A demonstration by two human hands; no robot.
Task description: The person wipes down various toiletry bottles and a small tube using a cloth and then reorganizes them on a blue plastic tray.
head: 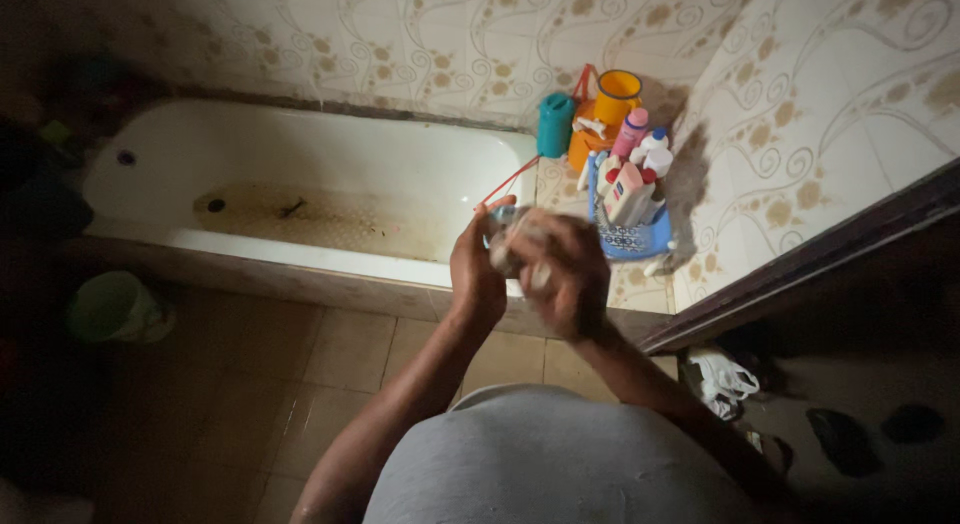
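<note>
My left hand [477,269] and my right hand [560,274] are raised together in front of me, above the near rim of a white bathtub [300,254]. Both hands close around a small pale greyish object [508,246] held between them; it is blurred and mostly hidden by my fingers, so I cannot tell what it is. A thin red cord [505,179] runs from near my left fingertips up toward the tub's corner.
A blue basket [630,239] of several bottles stands on the tiled ledge at the tub's right end, with a teal jug [555,124] and an orange cup [617,92] behind it. A green bucket [110,306] sits on the floor left. A dark doorframe [820,259] runs along the right.
</note>
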